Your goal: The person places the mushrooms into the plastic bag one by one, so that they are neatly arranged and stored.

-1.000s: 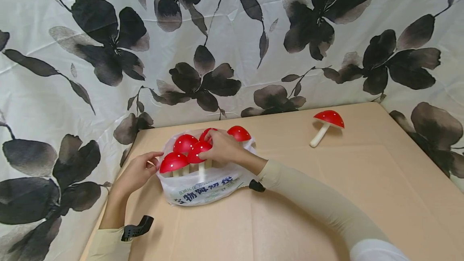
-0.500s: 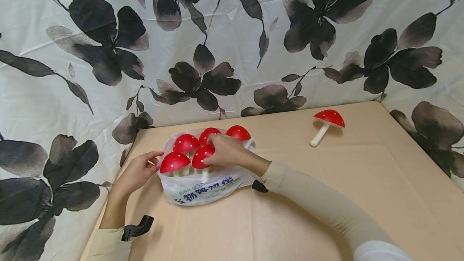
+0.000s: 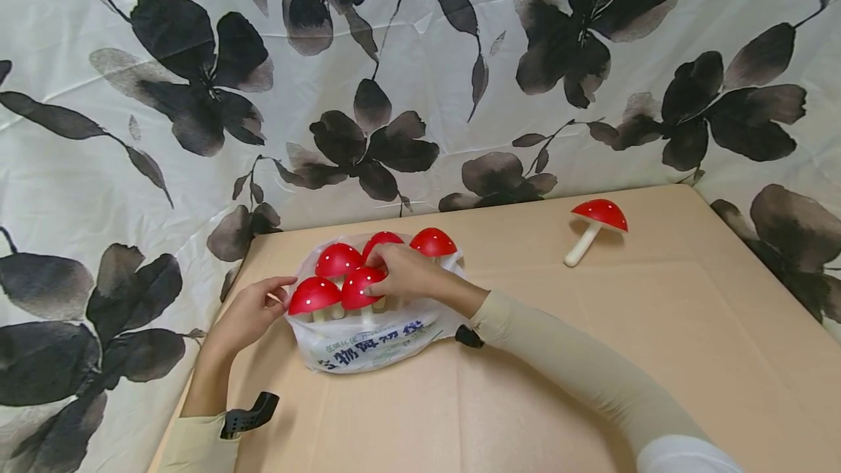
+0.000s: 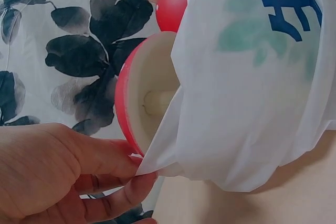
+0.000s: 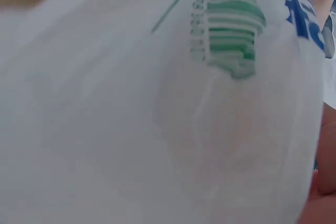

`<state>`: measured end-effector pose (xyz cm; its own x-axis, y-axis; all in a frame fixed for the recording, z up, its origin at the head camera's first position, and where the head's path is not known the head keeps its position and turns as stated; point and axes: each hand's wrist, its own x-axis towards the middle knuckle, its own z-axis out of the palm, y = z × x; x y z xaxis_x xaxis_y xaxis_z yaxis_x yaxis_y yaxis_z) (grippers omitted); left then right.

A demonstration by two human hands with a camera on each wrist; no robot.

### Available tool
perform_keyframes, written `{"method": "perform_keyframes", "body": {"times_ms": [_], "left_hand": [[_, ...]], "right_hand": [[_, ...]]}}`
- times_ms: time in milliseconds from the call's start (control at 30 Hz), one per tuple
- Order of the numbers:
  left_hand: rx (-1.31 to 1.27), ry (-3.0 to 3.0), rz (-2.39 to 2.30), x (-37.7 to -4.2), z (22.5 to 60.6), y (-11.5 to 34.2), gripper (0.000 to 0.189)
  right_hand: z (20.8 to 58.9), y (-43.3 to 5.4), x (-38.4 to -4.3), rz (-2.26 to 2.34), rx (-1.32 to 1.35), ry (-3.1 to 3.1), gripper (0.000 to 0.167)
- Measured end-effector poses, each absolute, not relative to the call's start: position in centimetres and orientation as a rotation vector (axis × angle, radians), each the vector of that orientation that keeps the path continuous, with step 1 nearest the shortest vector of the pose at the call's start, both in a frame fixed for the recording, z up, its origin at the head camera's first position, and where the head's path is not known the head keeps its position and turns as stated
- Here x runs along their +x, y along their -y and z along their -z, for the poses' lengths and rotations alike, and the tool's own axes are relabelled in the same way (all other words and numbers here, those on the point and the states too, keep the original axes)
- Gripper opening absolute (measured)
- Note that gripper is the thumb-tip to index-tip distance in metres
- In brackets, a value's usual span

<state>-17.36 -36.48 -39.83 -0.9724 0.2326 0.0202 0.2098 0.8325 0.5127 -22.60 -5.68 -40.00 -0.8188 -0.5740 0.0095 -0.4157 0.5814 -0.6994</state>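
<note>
A white plastic bag (image 3: pixel 377 352) with blue and green print stands on the table, its mouth open upward and several red toy mushrooms with white dots inside. My left hand (image 3: pixel 252 312) pinches the bag's left rim between thumb and finger; the left wrist view shows the bag edge (image 4: pixel 157 163) in that pinch, beside a mushroom's red cap (image 4: pixel 123 98). Over the bag, my right hand (image 3: pixel 410 272) grips the front mushroom (image 3: pixel 357 287) by its cap, its pale stem pointing down into the bag. Bag plastic (image 5: pixel 157 129) fills most of the right wrist view.
One more mushroom (image 3: pixel 594 228) lies on the table at the far right, stem toward the front. The light wooden table (image 3: pixel 558 312) ends against a white cloth with dark flowers (image 3: pixel 460 57) at the back and sides.
The mushroom in my right hand shifts slightly right and then back left, its cap tilting and levelling. My left hand stays at the bag's rim.
</note>
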Motion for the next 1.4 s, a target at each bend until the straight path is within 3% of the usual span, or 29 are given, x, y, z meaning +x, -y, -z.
{"method": "perform_keyframes", "body": {"times_ms": [967, 1400], "left_hand": [[0.346, -2.957, -0.823, -17.0, 39.9, 36.5, 0.039], [0.337, -2.973, -0.821, -17.2, 40.0, 35.8, 0.04]], "right_hand": [[39.2, 2.1, -21.9, 1.135, -0.949, -2.501, 0.036], [38.5, -3.6, -22.7, 1.222, -0.918, -2.463, 0.029]]}}
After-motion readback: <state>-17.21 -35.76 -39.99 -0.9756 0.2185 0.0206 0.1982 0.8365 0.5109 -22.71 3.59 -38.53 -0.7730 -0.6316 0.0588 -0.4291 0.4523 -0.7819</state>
